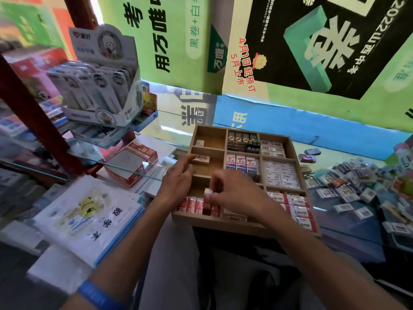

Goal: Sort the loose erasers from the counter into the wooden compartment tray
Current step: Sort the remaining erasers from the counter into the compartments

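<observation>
The wooden compartment tray sits on the glass counter, most sections filled with boxed erasers. My right hand pinches a red-sleeved eraser by its white end and holds it upright in the near-left compartment, among a row of red 2B erasers. My left hand rests on the tray's left wall, fingers apart, its fingertips beside a single white eraser in the middle-left compartment. Another lone eraser lies in the far-left compartment. A pile of loose erasers covers the counter on the right.
A red-and-white 2B box stands left of the tray under a glass shelf. Display boxes of pens rise at the far left. A stack of notebooks lies at the near left. Posters hang behind the counter.
</observation>
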A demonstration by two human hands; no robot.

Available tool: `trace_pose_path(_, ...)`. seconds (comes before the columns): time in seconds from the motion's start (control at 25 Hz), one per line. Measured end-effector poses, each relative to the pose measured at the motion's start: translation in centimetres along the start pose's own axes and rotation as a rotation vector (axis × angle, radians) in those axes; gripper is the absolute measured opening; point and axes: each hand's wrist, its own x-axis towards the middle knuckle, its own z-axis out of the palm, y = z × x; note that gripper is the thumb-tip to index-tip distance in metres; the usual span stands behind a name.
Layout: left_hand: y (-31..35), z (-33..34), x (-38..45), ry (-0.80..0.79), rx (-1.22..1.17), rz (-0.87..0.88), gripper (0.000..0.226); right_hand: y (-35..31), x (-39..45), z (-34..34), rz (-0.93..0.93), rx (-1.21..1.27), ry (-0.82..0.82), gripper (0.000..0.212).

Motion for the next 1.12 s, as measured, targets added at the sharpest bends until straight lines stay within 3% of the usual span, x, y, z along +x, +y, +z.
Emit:
trace_pose_path(0.16,-0.1,0.0,0.0,0.000,-0.040,0.003,0.032,-0.2,0.8,0.1,0.083,0.068,0.255,0.015)
trace_pose_path(0.36,-0.4,-0.1,0.1,-0.004,-0.081,0.014,0.032,-1.2,1.6,2.1,0.070,-0.063,0.243,0.015)
trace_pose_path(0.6,-0.6,0.1,0.3,0.005,-0.046,0.027,0.034,-2.1,1.6,2.9,-0.042,-0.199,0.386,0.019)
trace_pose_path(0.96,-0.7,0.0,0.3,-0.009,-0.086,0.018,0.035,-2.7,2.1,3.3,-0.189,-0.417,0.377,0.015)
trace_pose_path(1.12,-0.3,0.0,0.2,0.009,-0.076,0.019,0.038,-2.4,2.1,3.3,-0.033,-0.234,0.308,0.012)
